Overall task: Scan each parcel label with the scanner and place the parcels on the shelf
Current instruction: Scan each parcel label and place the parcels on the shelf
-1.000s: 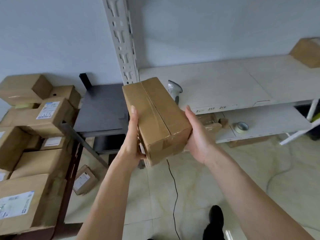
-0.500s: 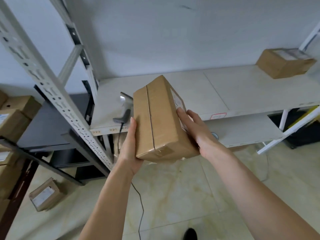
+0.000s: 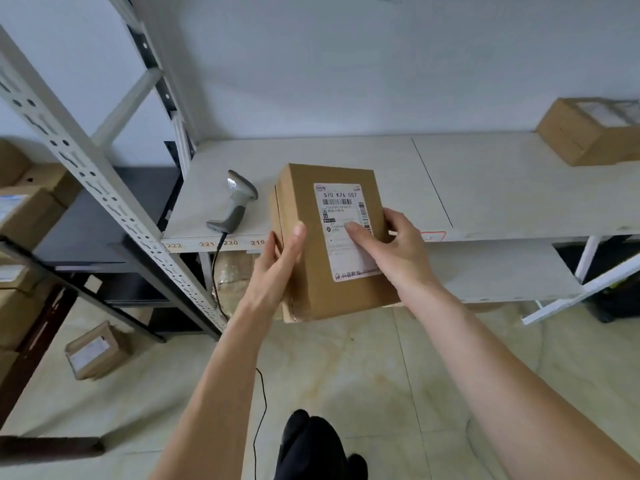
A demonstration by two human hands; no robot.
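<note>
Hands grip a brown cardboard parcel, label up: left hand on its side, right hand thumb on label; grey scanner beyond the left hand.

Parcel: brown cardboard box, label side up, held in front of the shelf edge. 
Label: white, barcode, "570 K76 057". 
Scanner: grey handheld, corded, lying on shelf just left of parcel. 
Second parcel: brown, labelled, at far right of shelf.
</note>
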